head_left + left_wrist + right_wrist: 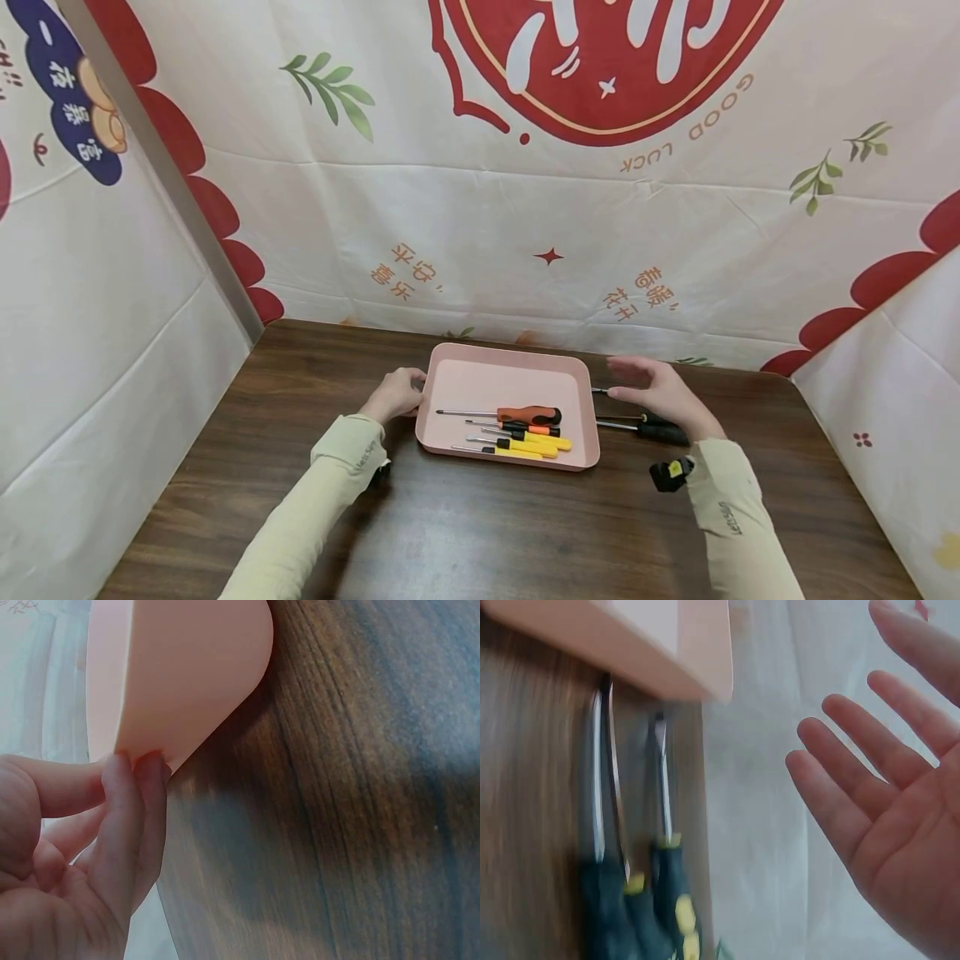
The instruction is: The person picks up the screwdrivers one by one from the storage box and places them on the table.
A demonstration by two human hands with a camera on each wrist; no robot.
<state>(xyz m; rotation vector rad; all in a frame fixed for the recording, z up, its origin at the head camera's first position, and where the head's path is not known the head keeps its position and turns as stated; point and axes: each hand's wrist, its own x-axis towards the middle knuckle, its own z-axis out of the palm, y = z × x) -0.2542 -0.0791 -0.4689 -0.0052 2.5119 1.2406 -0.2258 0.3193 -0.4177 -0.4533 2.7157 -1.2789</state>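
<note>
A pink rectangular tray (495,375) stands on the table. My left hand (393,395) holds its left side, and in the left wrist view the fingers (124,787) pinch the tray's edge (187,690). Inside the tray lie an orange-handled screwdriver (528,415) and several smaller screwdrivers (528,450) with yellow or black-and-orange handles. Past the tray's right side my right hand (660,396) is raised with nothing in it, fingers spread apart in the right wrist view. Below it, black-handled screwdrivers (671,892) lie on the table, their shafts pointing toward the tray.
The dark wooden table (480,533) ends at the back against a white printed cloth (465,208). Similar cloth hangs at the left and right sides. A small black device (671,473) is at the right sleeve.
</note>
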